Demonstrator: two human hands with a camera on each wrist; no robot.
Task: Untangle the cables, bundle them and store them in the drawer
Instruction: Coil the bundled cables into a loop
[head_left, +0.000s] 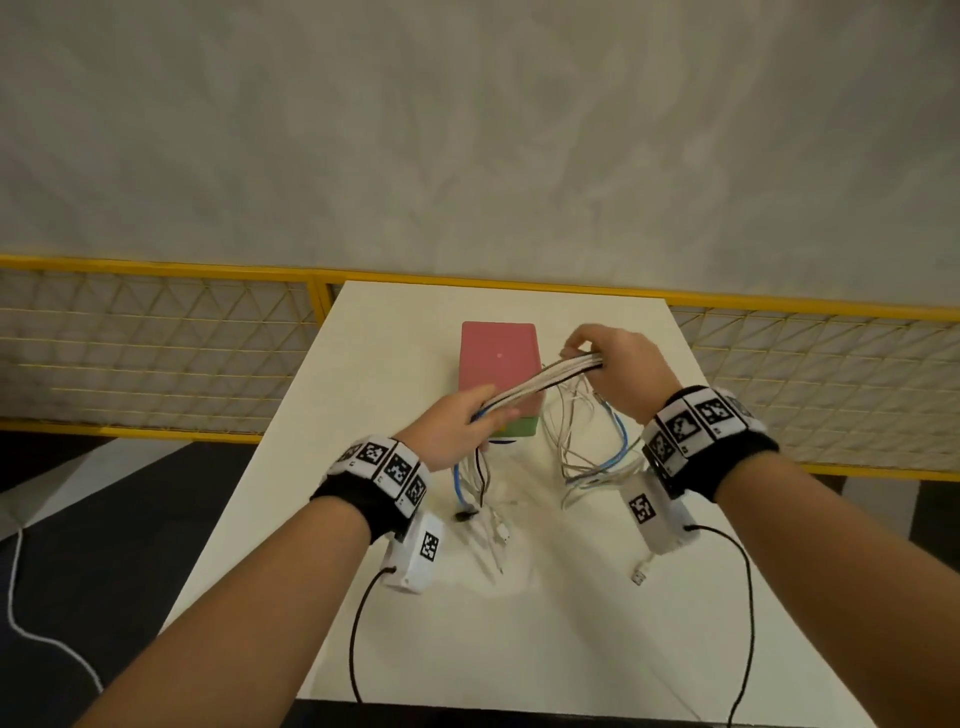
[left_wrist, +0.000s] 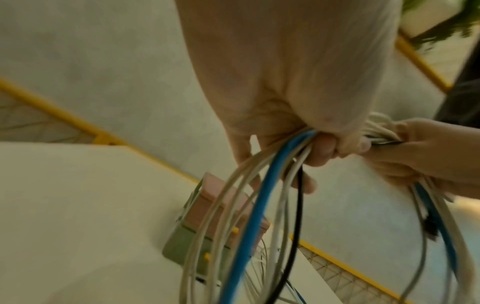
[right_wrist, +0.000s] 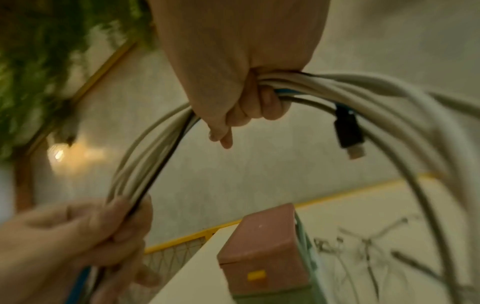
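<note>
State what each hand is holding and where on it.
Both hold the cable bundle: the left hand grips one end of its straight run, the right hand the other; loops hang below.

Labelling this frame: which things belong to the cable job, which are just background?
Job:
cables, gripped by left hand and right hand
drawer box

Background:
table
yellow fence

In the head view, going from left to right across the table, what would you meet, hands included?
Left hand → drawer box → right hand. The cable bundle spans both hands, so it has no single place in the order.
</note>
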